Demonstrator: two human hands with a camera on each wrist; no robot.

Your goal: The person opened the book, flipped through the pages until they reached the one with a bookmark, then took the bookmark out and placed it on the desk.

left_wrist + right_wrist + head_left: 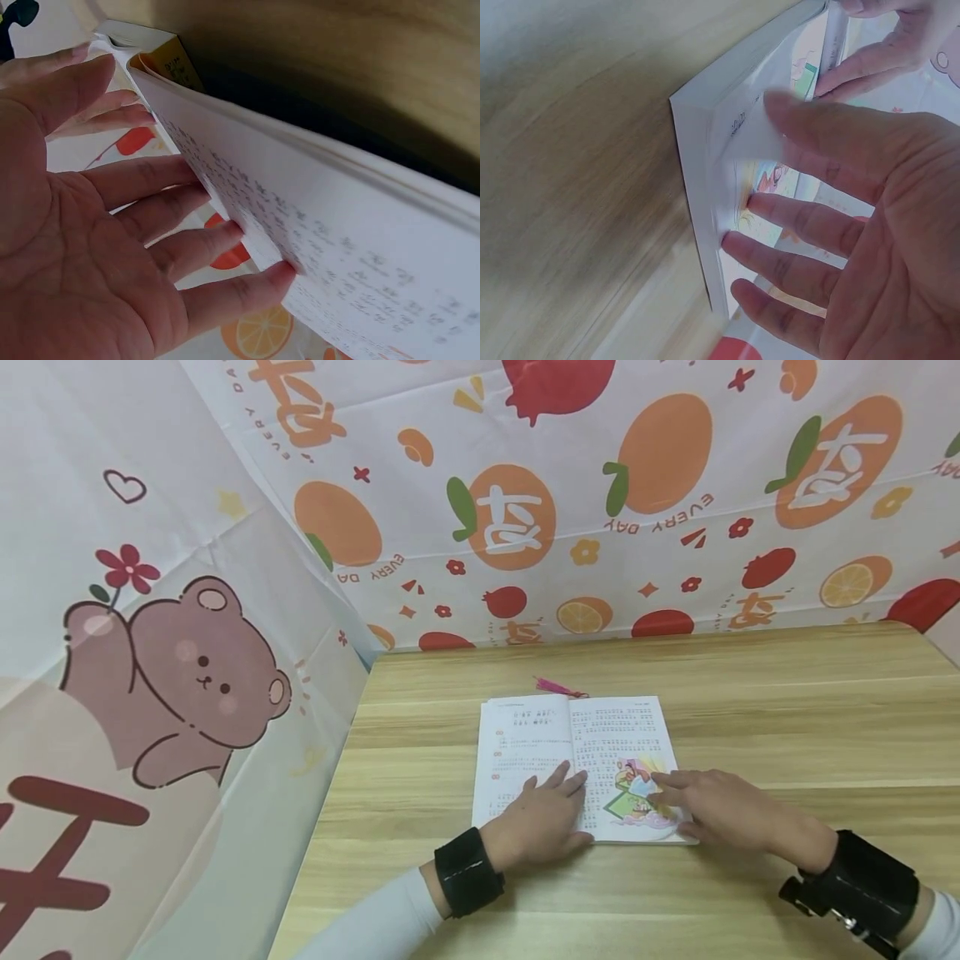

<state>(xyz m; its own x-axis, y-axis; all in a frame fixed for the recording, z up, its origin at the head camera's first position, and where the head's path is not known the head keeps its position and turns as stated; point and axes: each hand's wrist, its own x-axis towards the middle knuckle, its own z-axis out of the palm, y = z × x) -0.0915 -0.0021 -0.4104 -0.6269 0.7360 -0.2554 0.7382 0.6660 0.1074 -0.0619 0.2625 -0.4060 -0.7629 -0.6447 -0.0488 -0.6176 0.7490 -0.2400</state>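
Observation:
An open book (526,739) lies on the table, its left page printed with text and its right page carrying a colourful picture (637,797). My left hand (542,818) rests spread across the lower inner part of the left page, fingertips at the fold. In the left wrist view, the left hand's fingers (240,292) reach onto the printed page. My right hand (723,806) is over the right page's outer edge, fingertips on the picture. Its thumb (817,124), blurred in the right wrist view, is at the lower corner, where a leaf curls up.
A pink tassel (555,686) sticks out beyond the book's top edge. The wood-grain table (810,718) reaches back to a fruit-print cloth (570,452). At the left hangs a cloth with a bear (202,677). Black bands (468,872) circle both wrists.

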